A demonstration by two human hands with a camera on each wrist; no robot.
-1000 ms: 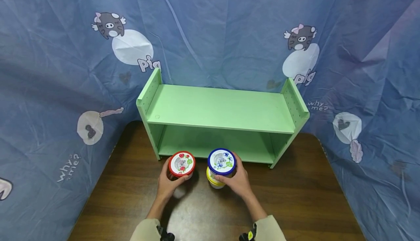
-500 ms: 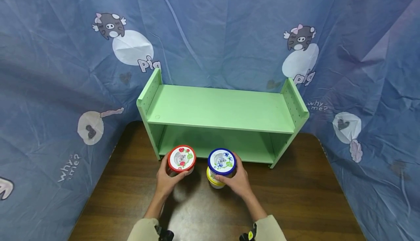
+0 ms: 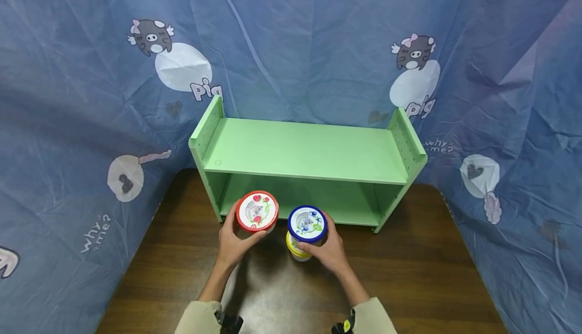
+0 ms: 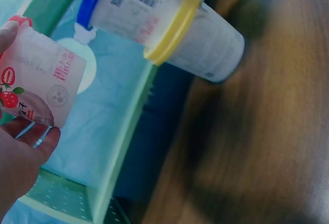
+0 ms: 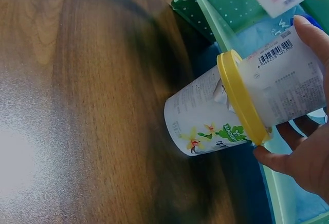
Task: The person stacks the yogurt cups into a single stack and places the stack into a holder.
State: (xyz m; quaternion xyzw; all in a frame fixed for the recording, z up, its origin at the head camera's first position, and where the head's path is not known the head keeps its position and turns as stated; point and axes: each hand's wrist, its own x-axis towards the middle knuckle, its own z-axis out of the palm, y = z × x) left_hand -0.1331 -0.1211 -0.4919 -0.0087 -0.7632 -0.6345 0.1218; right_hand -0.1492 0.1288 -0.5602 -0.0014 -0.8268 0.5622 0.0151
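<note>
Fingers (image 3: 239,243) of the left hand (image 3: 234,247) are being curled round the red-lidded cup (image 3: 256,211), which is being held clear of the table (image 3: 409,283) just in front of the green shelf (image 3: 304,162); in the left wrist view its strawberry-printed side (image 4: 38,80) is being pinched against the thumb, with nothing beneath it but air. Fingers (image 3: 317,250) of the right hand (image 3: 331,250) are being wrapped round the blue-lidded cup (image 3: 307,224) — this one is being kept stacked on a yellow-lidded cup (image 3: 297,251), whose base is being rested on the wooden top; in the right wrist view the yellow rim (image 5: 241,98) is being seen between the two bodies, and the thumb is being pressed to the upper cup just past it. Both cups are being held just beside each other — apart, not touching; behind the shelf a blue cloth (image 3: 91,71) printed with cartoon pigs is being hung.
</note>
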